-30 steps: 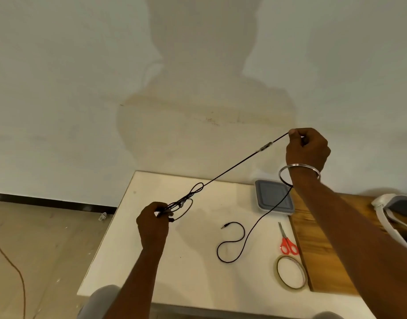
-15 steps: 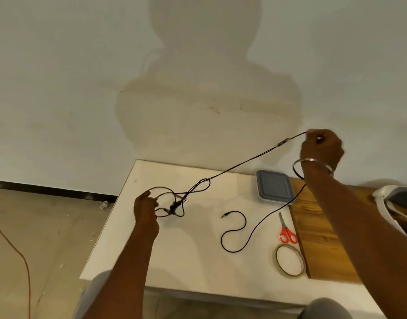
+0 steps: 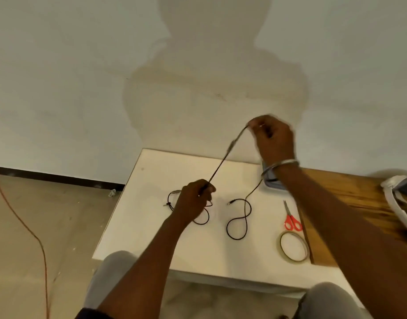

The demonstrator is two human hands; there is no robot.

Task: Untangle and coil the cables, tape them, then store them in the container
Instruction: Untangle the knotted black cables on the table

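Note:
A thin black cable point(image 3: 223, 161) runs taut between my two hands above the white table point(image 3: 151, 236). My left hand point(image 3: 192, 203) pinches it low over the table, with small loops and a plug showing beside the hand. My right hand point(image 3: 271, 138) is raised and pinches the cable's upper part, blurred by motion. The cable's loose end point(image 3: 238, 218) curls on the table with its jack plug pointing left. The grey container point(image 3: 272, 181) lies behind my right wrist, mostly hidden.
Red-handled scissors point(image 3: 291, 217) and a roll of clear tape point(image 3: 293, 247) lie on the table's right side, next to a wooden board point(image 3: 349, 199). A white and grey object point(image 3: 402, 194) sits at the far right. An orange cord point(image 3: 25, 226) trails on the floor.
My right hand has swung left and nearer the left hand, shortening the taut stretch. My left hand has closed on the cable and moved right. The view shifted down.

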